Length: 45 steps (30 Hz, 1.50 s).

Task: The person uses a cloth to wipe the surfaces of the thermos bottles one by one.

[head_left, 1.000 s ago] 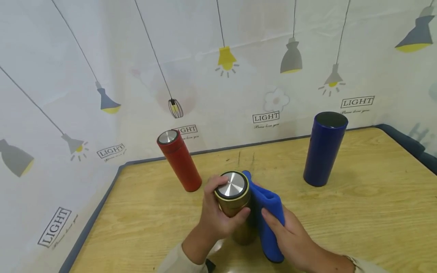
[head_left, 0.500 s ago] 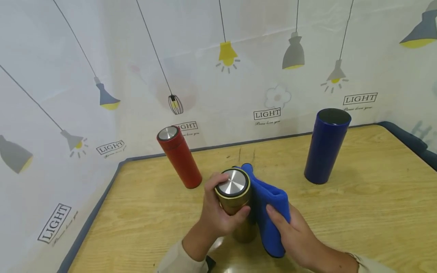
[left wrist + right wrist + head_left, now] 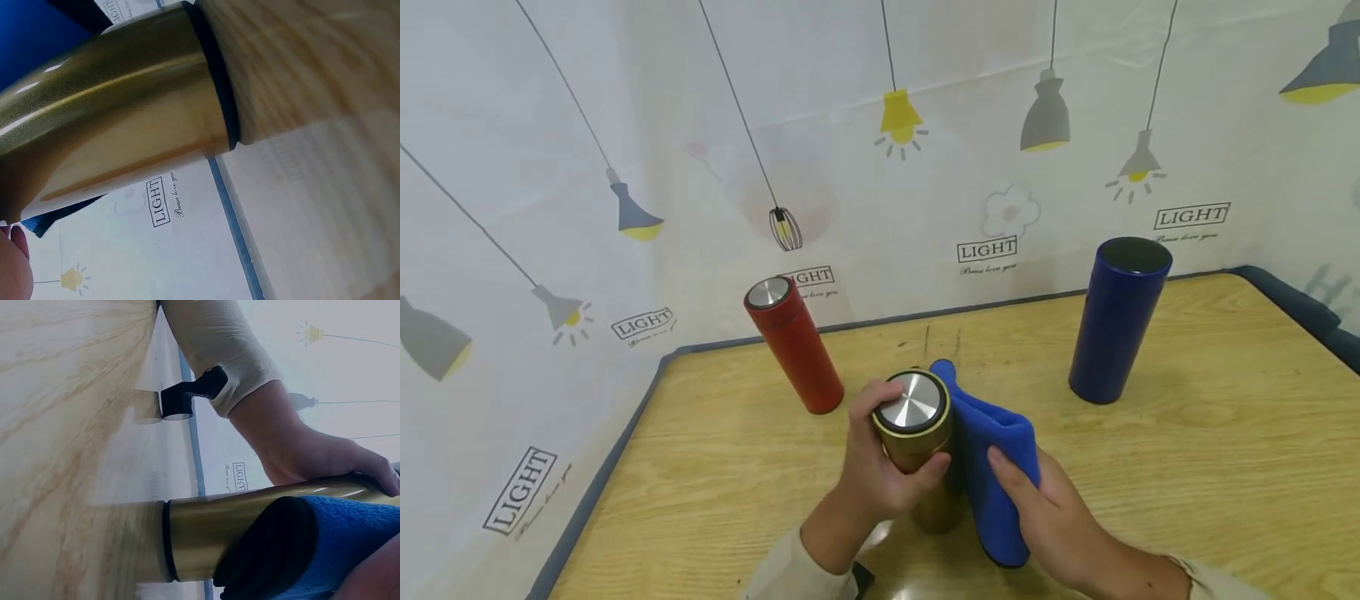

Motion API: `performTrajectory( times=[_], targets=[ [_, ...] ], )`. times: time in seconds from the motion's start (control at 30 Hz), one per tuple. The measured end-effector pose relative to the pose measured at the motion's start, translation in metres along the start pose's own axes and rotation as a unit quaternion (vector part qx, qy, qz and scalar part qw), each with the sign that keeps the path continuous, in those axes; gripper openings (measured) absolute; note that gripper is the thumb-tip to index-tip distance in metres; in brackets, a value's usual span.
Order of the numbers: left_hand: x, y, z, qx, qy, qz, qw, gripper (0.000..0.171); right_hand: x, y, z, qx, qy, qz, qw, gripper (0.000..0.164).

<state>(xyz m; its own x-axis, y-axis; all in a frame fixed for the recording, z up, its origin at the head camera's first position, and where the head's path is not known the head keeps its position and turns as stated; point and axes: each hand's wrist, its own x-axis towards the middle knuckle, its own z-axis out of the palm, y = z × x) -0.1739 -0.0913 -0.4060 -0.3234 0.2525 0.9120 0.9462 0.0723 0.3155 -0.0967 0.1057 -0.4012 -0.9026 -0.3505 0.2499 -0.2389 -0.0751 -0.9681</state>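
We see at the centre a gold flask [image 3: 914,450], upright on the surface [image 3: 1210,467], its dark base ring meeting the wood in both wrist views; we judge that the surface bears its weight, so that the hand above need only steady it. The left hand [image 3: 880,477] grips the flask near the top, fingers curled round it, one of them lying over the edge of the silvery lid and the thumb along the side; we take this high hold to leave the lower wall free. Against the right side of the flask lies a folded blue cloth [image 3: 979,467], which in the left wrist view shows on both sides of the flask, so we read it as partly wrapped behind; the right hand [image 3: 1048,517] pinches it, thumb on the near face, the other fingers largely hidden, a hold that seems meant to keep the fabric flat to the metal. Farther out, a red flask [image 3: 795,350] stands behind and to the left, a dark blue flask [image 3: 1112,329] well apart to the right; we suppose this spacing gives the hands room; behind all hangs a backdrop [image 3: 850,183] printed with lamps.
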Motion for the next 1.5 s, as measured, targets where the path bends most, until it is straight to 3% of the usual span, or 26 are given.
performTrajectory(
  times=[0.13, 0.23, 0.33, 0.43, 0.63, 0.87, 1.0, 1.27, 1.4, 1.5],
  targets=[
    [0.001, 0.001, 0.001, 0.012, 0.017, 0.006, 0.9998, 0.070, 0.002, 0.000, 0.002, -0.007, 0.004, 0.034, 0.999, 0.045],
    [0.001, 0.004, 0.003, 0.046, 0.039, 0.014, 0.9981, 0.070, 0.003, 0.002, 0.004, -0.011, 0.007, 0.072, 0.997, 0.048],
    [0.001, 0.007, 0.004, 0.089, 0.059, 0.030, 0.9939, 0.068, 0.003, 0.003, 0.006, -0.014, 0.009, 0.081, 0.997, 0.049],
    [0.003, 0.009, 0.004, 0.117, 0.059, 0.047, 0.9903, 0.065, 0.003, 0.002, 0.006, -0.009, 0.015, 0.071, 0.997, 0.047],
    [0.006, 0.008, 0.002, 0.112, 0.032, 0.077, 0.9903, 0.053, 0.001, -0.004, 0.002, -0.011, 0.015, 0.030, 0.999, 0.044],
    [0.004, 0.006, 0.003, 0.076, 0.027, 0.065, 0.9947, 0.052, -0.003, -0.009, -0.004, -0.008, 0.001, -0.044, 0.999, 0.046],
    [0.003, 0.005, 0.002, 0.067, 0.021, 0.062, 0.9956, 0.052, -0.002, -0.011, -0.005, -0.017, -0.004, -0.041, 0.999, 0.046],
    [0.002, 0.003, 0.001, 0.073, 0.020, 0.066, 0.9949, 0.052, 0.005, -0.006, 0.001, -0.016, -0.011, 0.006, 1.000, 0.045],
    [0.002, 0.004, 0.001, 0.073, 0.019, 0.062, 0.9952, 0.053, 0.002, -0.005, 0.001, -0.029, 0.000, -0.006, 1.000, 0.045],
    [0.002, 0.004, 0.001, 0.073, 0.018, 0.062, 0.9953, 0.053, 0.000, -0.005, 0.000, -0.042, 0.006, -0.041, 0.998, 0.046]
  ],
)
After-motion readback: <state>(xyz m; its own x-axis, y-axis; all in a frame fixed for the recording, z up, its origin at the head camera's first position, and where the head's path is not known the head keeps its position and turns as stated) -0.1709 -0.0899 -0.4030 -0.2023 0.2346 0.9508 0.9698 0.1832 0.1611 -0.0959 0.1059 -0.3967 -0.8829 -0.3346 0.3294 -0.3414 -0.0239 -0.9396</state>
